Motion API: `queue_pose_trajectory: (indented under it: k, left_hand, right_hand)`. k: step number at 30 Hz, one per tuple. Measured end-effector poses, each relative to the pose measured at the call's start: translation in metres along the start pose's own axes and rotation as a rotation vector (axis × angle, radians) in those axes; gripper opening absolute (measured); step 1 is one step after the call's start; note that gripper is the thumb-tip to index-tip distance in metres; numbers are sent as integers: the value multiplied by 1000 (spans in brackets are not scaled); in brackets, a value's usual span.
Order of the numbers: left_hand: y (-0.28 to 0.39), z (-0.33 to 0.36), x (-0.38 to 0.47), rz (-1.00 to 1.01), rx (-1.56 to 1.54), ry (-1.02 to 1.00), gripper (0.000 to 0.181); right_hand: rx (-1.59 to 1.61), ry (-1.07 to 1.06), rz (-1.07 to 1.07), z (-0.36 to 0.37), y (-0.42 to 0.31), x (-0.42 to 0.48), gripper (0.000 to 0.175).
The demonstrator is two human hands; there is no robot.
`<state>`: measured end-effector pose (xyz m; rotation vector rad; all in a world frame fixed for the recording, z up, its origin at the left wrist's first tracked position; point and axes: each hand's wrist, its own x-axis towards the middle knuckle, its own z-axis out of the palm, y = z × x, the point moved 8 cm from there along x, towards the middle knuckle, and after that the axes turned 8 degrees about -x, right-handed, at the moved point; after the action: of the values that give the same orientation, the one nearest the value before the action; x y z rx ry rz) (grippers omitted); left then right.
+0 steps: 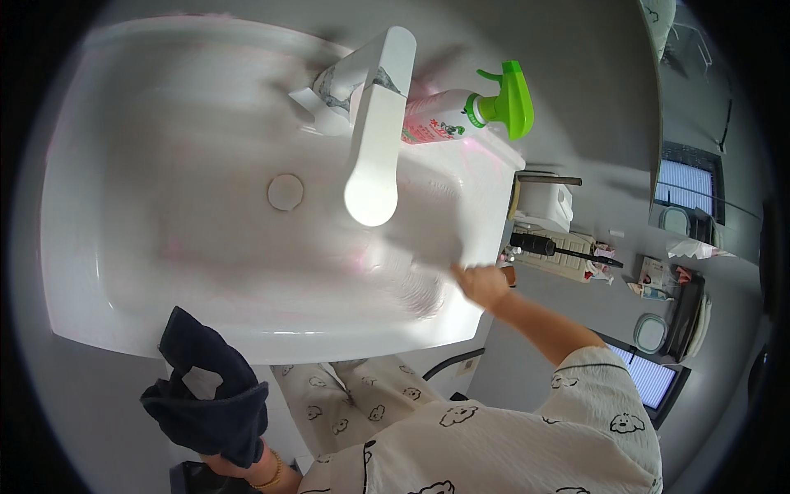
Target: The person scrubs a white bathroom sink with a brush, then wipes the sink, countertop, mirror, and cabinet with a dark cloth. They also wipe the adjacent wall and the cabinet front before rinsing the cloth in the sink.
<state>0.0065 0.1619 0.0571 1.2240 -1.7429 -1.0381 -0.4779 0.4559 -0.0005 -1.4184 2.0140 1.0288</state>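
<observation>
At the lower left, my left hand [237, 466] holds a bunched dark navy cloth [216, 395] beside the white washbasin [185, 346]; the cloth hides most of the fingers. My right hand [481, 285] is over the basin's right end with its fingers curled. Motion blur around its fingertips hides whether it holds anything. Rippled water and pinkish patches show in the bowl near that hand. A white tap with grey marbling [373, 160] reaches over the bowl, and a round white drain cover [285, 192] lies left of its spout.
A spray bottle with a green trigger head [512, 102] lies or stands beside the tap; its posture is unclear. A mirror [691, 123] is at upper right. Beyond the basin's right end are a white box [546, 200], a black-handled brush or similar tool [534, 244] and a wall shelf.
</observation>
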Motion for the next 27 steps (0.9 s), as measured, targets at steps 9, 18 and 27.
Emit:
queue_pose_trajectory:
  k: [9,18,27]
  left_hand:
    - [-1,10,9,-259,-287,55,49]
    - [28,39,35,-346,-551,16,51]
    - [27,40,59,-646,-1028,-125,47]
  right_hand:
    - [306,133,-43,25,-45,-52,33]
    - [765,-221,356,45,-118,-75,27]
    - [1351,-56,754,68,-143,-131,40]
